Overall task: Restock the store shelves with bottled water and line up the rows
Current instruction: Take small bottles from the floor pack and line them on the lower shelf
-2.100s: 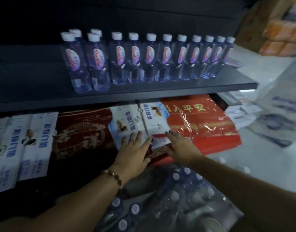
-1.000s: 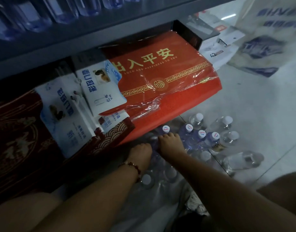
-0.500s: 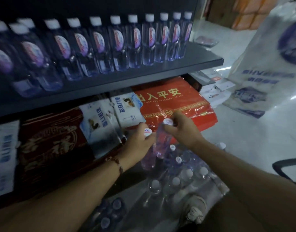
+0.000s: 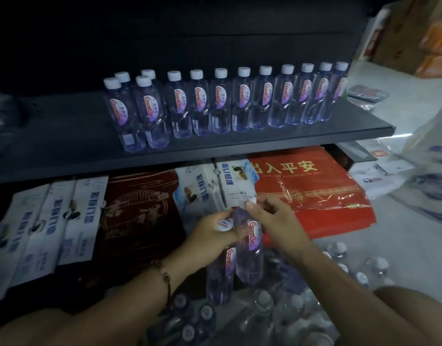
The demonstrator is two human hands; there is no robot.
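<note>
My left hand (image 4: 211, 242) grips the neck of one water bottle (image 4: 221, 275) that hangs upright, its white cap at my fingers. My right hand (image 4: 272, 221) holds a second water bottle (image 4: 248, 255) by its cap end, right beside the first. Both bottles hang below the dark shelf (image 4: 215, 146), in front of the lower goods. On that shelf stands a row of several white-capped bottles (image 4: 242, 101), with a doubled cluster of bottles (image 4: 135, 113) at its left end. An opened pack of bottles (image 4: 277, 313) lies on the floor under my hands.
The shelf's left part (image 4: 52, 126) holds no bottles. Below it lie red mats (image 4: 312, 191), a dark red mat (image 4: 137, 216) and white packets (image 4: 50, 221). Loose bottles (image 4: 372, 265) lie on the floor at right. A white bag (image 4: 429, 171) and cartons (image 4: 434, 33) stand at right.
Both hands went down to the floor pack, each took a bottle by its top, and have lifted them higher toward the shelf. My view has tilted up again.
</note>
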